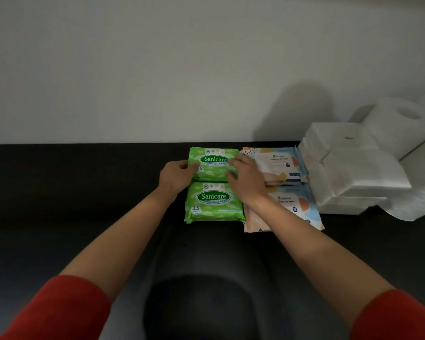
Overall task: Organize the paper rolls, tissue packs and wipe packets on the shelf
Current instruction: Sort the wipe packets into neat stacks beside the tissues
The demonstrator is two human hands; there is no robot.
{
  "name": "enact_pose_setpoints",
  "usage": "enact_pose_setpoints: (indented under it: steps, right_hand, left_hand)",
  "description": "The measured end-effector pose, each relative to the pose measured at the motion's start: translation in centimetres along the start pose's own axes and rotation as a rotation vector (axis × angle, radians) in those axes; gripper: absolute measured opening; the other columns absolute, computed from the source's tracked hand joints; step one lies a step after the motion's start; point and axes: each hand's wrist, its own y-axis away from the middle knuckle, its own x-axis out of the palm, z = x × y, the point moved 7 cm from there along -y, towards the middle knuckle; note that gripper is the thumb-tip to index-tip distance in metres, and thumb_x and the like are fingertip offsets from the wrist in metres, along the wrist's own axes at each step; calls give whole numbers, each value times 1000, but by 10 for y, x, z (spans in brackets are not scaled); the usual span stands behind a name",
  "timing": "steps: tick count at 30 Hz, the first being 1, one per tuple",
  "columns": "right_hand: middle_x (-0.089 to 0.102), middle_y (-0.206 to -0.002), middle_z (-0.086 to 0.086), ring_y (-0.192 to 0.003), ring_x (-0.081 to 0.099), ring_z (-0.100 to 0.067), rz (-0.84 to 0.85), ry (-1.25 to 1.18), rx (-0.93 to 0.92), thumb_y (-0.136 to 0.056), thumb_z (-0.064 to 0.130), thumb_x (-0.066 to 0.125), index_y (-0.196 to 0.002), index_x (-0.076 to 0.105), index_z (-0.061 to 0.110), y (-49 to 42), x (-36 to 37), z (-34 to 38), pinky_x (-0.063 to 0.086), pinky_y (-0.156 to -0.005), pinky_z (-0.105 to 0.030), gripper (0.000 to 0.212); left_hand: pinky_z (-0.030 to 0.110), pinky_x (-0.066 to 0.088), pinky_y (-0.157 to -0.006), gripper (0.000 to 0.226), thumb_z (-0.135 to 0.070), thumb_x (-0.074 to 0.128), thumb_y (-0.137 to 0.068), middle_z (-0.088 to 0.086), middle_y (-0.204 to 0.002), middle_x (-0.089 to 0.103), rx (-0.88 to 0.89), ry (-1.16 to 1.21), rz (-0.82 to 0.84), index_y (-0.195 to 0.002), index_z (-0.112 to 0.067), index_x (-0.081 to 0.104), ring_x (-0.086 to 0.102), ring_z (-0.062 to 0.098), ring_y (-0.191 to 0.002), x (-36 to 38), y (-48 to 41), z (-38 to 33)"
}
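Left hand grips left edge of far green plastic Sanicare wipe packet, fingers curled. Right hand holds its right side, fingers curved over top. Second green packet just below both hands, touching the first. Pastel wipe packets under and beside right hand; white tissue packs and paper roll further right, on black shelf.

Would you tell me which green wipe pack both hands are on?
The far green pack, by the wall: left hand at its left edge, right hand at its right; the near pack lies unheld.
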Motion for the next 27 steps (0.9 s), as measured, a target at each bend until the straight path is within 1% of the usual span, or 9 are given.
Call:
enact_pose_setpoints:
  steps: [4,7,10,12,14,17,19,23,27]
  right_hand:
    - [39,-147,-6,-139,27,-21,2,20,-23,-97,18,50,-138,49,12,0,0,2,18,-114,-31,41]
    - [39,-147,-5,-138,28,-21,10,18,-18,-96,20,52,-138,48,12,0,0,1,19,-113,-30,42]
    - [40,-147,-5,-138,28,-21,13,19,-16,-96,21,53,-138,48,12,-1,0,1,19,-112,-29,43]
    - [40,-146,-5,-138,29,-20,7,16,-15,-96,21,53,-138,48,12,0,0,1,19,-112,-29,43]
    - [41,-145,-5,-137,29,-20,1,16,-19,-96,21,53,-138,48,12,0,0,1,20,-112,-29,43]
    - [41,-145,-4,-137,30,-20,2,20,-20,-96,21,54,-138,49,13,-1,0,2,21,-112,-30,43]
    - [41,-145,-4,-137,30,-20,3,23,-21,-96,21,53,-138,49,13,-1,0,1,20,-112,-30,43]
    - [41,-146,-3,-137,30,-19,5,20,-22,-96,21,53,-138,49,13,1,0,1,20,-111,-27,43]
    - [41,-146,-3,-137,29,-19,4,9,-19,-96,20,53,-138,49,14,1,-1,1,20,-112,-28,43]
  left_hand:
    - [23,45,-93,45,-28,68,-86,-1,-122,65,59,10,-21,-128,-13,59,62,11,-106,-4,2,-3]
    - [20,43,-89,45,-23,69,-86,2,-120,66,81,24,-48,-127,-10,60,59,6,-99,-7,2,-7]
    - [24,47,-93,45,-20,71,-84,4,-117,67,87,76,-50,-126,-11,60,61,9,-96,-6,2,-8]
    - [31,49,-97,46,-19,71,-84,5,-117,67,82,111,-39,-127,-10,59,63,11,-98,-6,1,-7]
    - [34,48,-99,46,-19,71,-84,5,-119,66,76,96,-16,-128,-9,58,63,13,-101,-6,-1,-5]
    - [33,46,-100,45,-20,67,-87,1,-119,64,65,77,16,-130,-9,57,60,11,-101,-3,0,-4]
    - [34,47,-100,46,-22,66,-89,-3,-119,62,43,99,46,-132,-11,55,61,12,-103,0,0,-3]
    - [40,49,-98,44,-22,64,-90,2,-120,65,1,163,108,-132,-12,55,65,18,-104,6,0,3]
    - [39,51,-96,35,-17,62,-91,5,-115,68,-13,210,127,-126,-12,60,66,18,-100,5,1,3]
